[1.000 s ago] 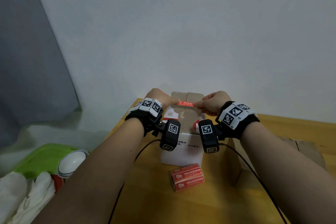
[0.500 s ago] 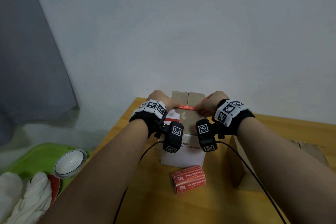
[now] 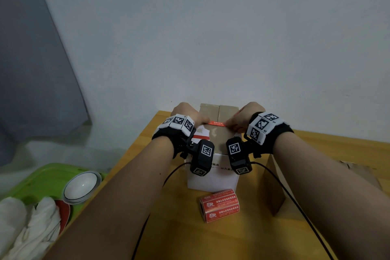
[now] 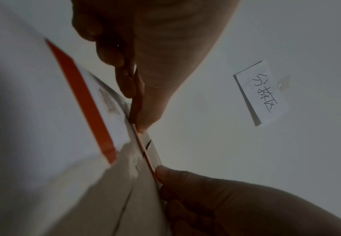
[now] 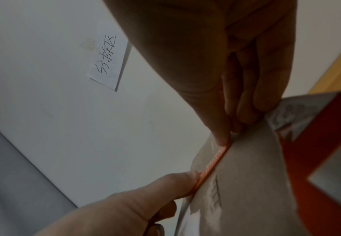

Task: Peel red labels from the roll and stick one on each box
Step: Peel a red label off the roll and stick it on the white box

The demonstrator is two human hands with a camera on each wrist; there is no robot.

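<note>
Now lower than a second ago: red label (image 3: pixel 217 123) laid across the brown top of the box (image 3: pixel 213 177), left hand (image 3: pixel 185 112) and right hand (image 3: pixel 244 112) each pinching one end between thumb and fingers. Probably touching the cardboard, though edge-on in both wrist views. Roll (image 3: pixel 219 205) on the table (image 3: pixel 190 238) just in front; fingertips hidden behind the wrist cameras.

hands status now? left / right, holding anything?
Left hand: pinches the left end of the red label on the box top.
Right hand: pinches the label's right end.
</note>
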